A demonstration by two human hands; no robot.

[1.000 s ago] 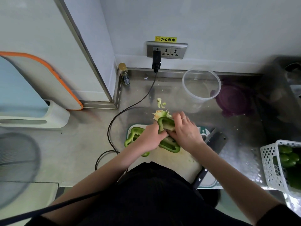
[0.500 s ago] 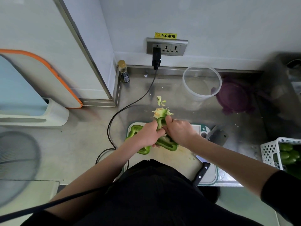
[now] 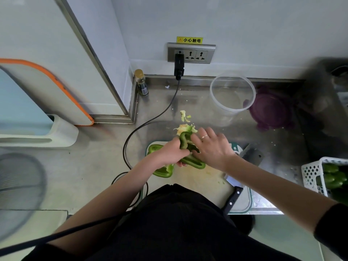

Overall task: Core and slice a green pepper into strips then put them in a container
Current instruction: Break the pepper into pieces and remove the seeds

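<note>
- Coring — left hand (image 3: 170,154) grips the pepper (image 3: 190,157); right hand (image 3: 211,147), fingers spread, strips its insides
- Next, I judge: reach right for the knife (image 3: 243,173) — slice strips

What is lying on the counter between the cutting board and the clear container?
In the head view, pepper core scraps lie on the steel counter between the cutting board and the clear container.

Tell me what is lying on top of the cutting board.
On the cutting board: two green pepper halves, one gripped by the left hand while the right hand works inside it, and a cleaver. Hands and torso hide other parts.
</note>
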